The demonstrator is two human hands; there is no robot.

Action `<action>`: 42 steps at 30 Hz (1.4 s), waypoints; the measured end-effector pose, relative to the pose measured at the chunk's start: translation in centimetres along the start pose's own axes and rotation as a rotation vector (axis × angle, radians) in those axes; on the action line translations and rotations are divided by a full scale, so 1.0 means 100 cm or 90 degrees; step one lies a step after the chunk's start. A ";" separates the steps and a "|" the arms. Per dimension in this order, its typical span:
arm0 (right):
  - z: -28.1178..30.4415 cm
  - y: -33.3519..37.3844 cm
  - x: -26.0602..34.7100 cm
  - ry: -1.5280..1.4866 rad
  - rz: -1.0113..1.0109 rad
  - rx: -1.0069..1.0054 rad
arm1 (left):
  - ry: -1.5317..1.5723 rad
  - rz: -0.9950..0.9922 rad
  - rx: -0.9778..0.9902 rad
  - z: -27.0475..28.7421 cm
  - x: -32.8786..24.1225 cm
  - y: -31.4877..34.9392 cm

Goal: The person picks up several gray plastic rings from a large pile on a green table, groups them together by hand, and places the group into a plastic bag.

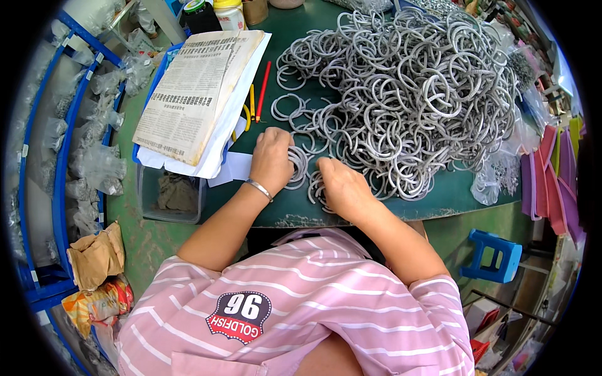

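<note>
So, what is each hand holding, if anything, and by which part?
The left hand appears to hold a bunch of grey rings by its left edge. The right hand is at other rings; whether it holds any cannot be told.

The person is wearing a pink shirt [301, 288] with thin white stripes running across it. Short sleeves [433, 291] are carrying the same stripes and leaving both forearms [219, 232] bare. On the chest's left side a shield-shaped badge [239, 321] is showing a dark far part with white figures, a red near part with white lettering, and a white-dotted border. Nearer, a plain pink panel [216, 365] is interrupting the stripes. Beside the bare left hand [273, 156], a smooth silver-coloured bangle [260, 190] is circling the wrist.
</note>
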State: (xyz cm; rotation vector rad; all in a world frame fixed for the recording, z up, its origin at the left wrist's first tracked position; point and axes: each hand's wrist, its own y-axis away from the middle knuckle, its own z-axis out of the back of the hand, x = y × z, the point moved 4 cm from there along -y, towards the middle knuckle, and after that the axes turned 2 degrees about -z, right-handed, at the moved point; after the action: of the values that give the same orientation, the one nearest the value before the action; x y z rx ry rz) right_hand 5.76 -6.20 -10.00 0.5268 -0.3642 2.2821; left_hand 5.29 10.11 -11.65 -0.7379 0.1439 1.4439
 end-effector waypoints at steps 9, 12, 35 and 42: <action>0.040 0.025 0.012 -0.083 0.119 -0.044 | 0.140 0.016 0.096 0.031 -0.017 0.015; 0.037 0.021 0.005 -0.099 0.058 -0.045 | 0.226 -0.058 0.129 0.036 -0.020 0.023; 0.061 -0.044 0.010 -0.137 0.122 -0.192 | 0.706 0.140 -0.087 0.018 -0.010 0.002; 0.042 -0.080 0.010 -0.016 0.046 -0.049 | 1.012 0.468 -0.211 -0.008 0.015 0.002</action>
State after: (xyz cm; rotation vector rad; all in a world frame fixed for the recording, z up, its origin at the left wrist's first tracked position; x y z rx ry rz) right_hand 12.07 -1.90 -5.08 0.5103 -0.4888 2.3225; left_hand 5.60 10.90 -13.10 -2.1273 1.5349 1.1787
